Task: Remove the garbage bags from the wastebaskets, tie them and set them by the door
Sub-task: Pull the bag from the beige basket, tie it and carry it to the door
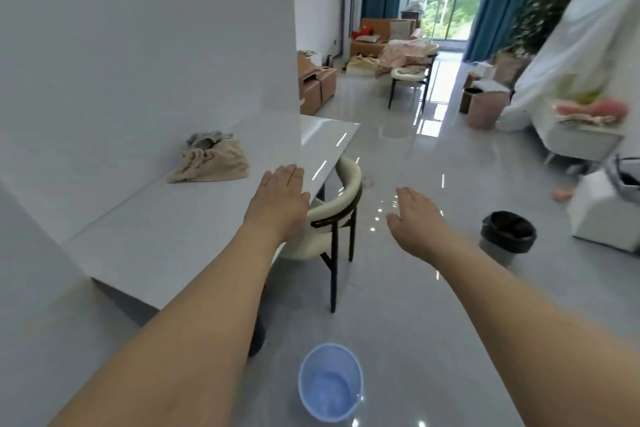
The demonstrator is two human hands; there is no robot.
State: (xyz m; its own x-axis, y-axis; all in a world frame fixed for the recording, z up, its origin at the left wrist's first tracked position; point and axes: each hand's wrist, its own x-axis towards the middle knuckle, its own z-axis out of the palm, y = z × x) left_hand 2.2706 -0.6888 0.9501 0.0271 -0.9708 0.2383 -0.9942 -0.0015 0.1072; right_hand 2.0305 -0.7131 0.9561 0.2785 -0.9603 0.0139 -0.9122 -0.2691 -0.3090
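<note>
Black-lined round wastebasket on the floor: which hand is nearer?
Right. The right hand hovers open just left of the black-lined round wastebasket; the left hand is farther left, over the white table edge.

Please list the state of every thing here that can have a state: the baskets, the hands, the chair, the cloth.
Blue wastebasket: upright, no bag inside.
Grey wastebasket: upright, black bag still lining it.
Pink basket: upright, contents not clear.
Left hand: open, holds nothing.
Right hand: open, holds nothing.
Chair: upright, tucked under table.
Beige cloth: crumpled on table.

4 wastebaskets (330,381) (1 black-bagged (508,231)), 2 hands (281,198), 2 chairs (337,215).
</note>
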